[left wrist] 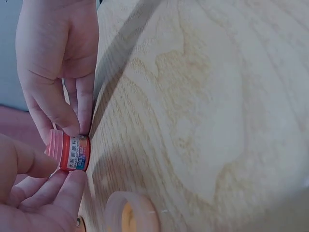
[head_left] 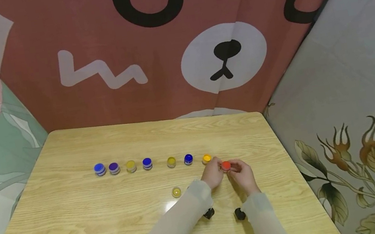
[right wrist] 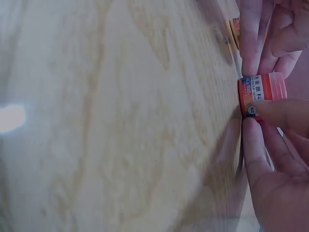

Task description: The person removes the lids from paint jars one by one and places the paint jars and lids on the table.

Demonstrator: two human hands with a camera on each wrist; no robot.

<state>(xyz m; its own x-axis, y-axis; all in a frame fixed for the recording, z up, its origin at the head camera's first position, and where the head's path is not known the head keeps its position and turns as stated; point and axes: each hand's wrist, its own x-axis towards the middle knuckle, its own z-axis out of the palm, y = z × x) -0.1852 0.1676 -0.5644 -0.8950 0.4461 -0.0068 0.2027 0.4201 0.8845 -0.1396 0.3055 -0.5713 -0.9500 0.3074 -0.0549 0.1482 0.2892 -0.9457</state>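
Note:
A small red paint jar [head_left: 226, 165] stands near the right end of the row of jars, its label turned toward the wrists. My left hand [head_left: 213, 173] holds it from the left with thumb and fingers around its side and lid. From the right, my right hand [head_left: 244, 175] pinches the same jar with thumb and fingertips. The ribbed, pinkish lid [left wrist: 56, 147] sits on top of the jar in the left wrist view. Just beyond my left hand is an orange-yellow paint jar [head_left: 207, 159], partly covered by that hand.
Several blue, purple and yellow paint jars [head_left: 147, 163] line the wooden table [head_left: 80, 228] to the left. A round translucent lid [left wrist: 131, 215] with yellow inside lies nearer me. A printed curtain [head_left: 105, 109] hangs behind the table; a patterned wall [head_left: 351, 79] stands right.

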